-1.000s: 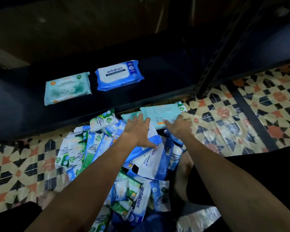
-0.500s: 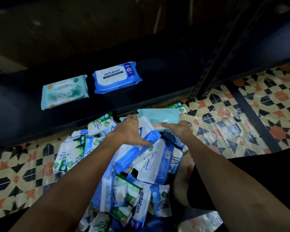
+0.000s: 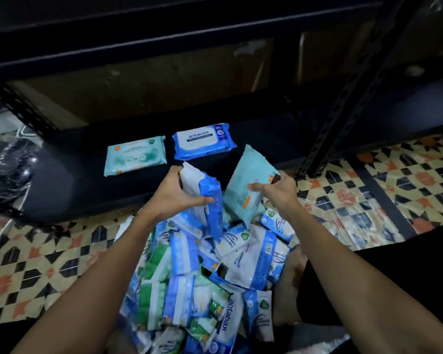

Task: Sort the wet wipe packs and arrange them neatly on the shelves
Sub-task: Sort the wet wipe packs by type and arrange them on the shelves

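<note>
Blue, white and green packs lie heaped nearest us, a pile (image 3: 202,290) on the tiled floor (image 3: 49,256) between our forearms, lying at all angles.

Just above its far edge we hold one pack in each hand. Our left hand (image 3: 175,198) is clamped on a blue pack (image 3: 207,198), fingers curled over its top end and thumb along its side; it stands nearly on end, its long axis running from the pile up toward the shelf. Our right hand (image 3: 276,189) pinches a teal pack (image 3: 246,182) by its right edge; it too is tipped up, leaning left, its upper corner over the lip of the shelf (image 3: 69,185). The two lifted packs sit close beside each other, and we cannot tell whether they touch.

Straight beyond the hands, flat on the dark shelf, lie two packs side by side with their long axes left to right: a teal shelf pack (image 3: 136,158) on the left and a blue shelf pack (image 3: 203,141) on the right.

Here is what the coming move turns on, as we judge it: the colours are crossed. Our blue pack is in the left hand, yet its match lies ahead and slightly right; our teal pack is in the right hand, yet its match lies ahead and left. Each pack also needs laying down flat and turning crosswise to match its fellow.
</note>
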